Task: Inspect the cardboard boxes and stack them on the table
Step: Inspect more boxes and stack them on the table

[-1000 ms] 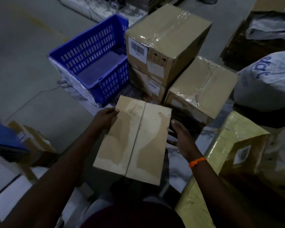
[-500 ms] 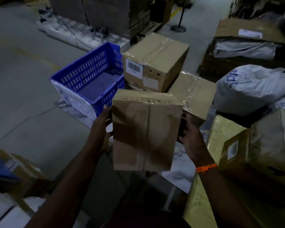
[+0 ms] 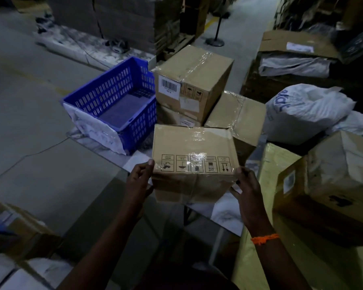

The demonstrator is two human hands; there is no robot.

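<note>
I see both hands on one cardboard box (image 3: 194,155), which is held over the near edge of the table (image 3: 224,215), just in front of the other boxes. The left hand (image 3: 139,181) grips the near left corner, with the thumb on the upper face and the fingers curled under the side. The right hand (image 3: 247,189) grips the near right corner in the same way, and an orange band (image 3: 264,239) sits on its wrist. The face turned up to me carries a row of five handling symbols, and clear tape shines across it. I cannot tell if the bottom of this box touches the table or hangs a little above it. Behind it, the barcode box (image 3: 197,80) stands on top of a lower box (image 3: 176,119), and a taped box (image 3: 239,116) stands just beside them on the right. A blue crate (image 3: 113,101) is on the table to the left of this stack, touching it. To the right I see a yellow parcel (image 3: 281,164) near my right arm, and a white sack (image 3: 302,114) farther back. The light is dim, so small labels are not readable.
</note>
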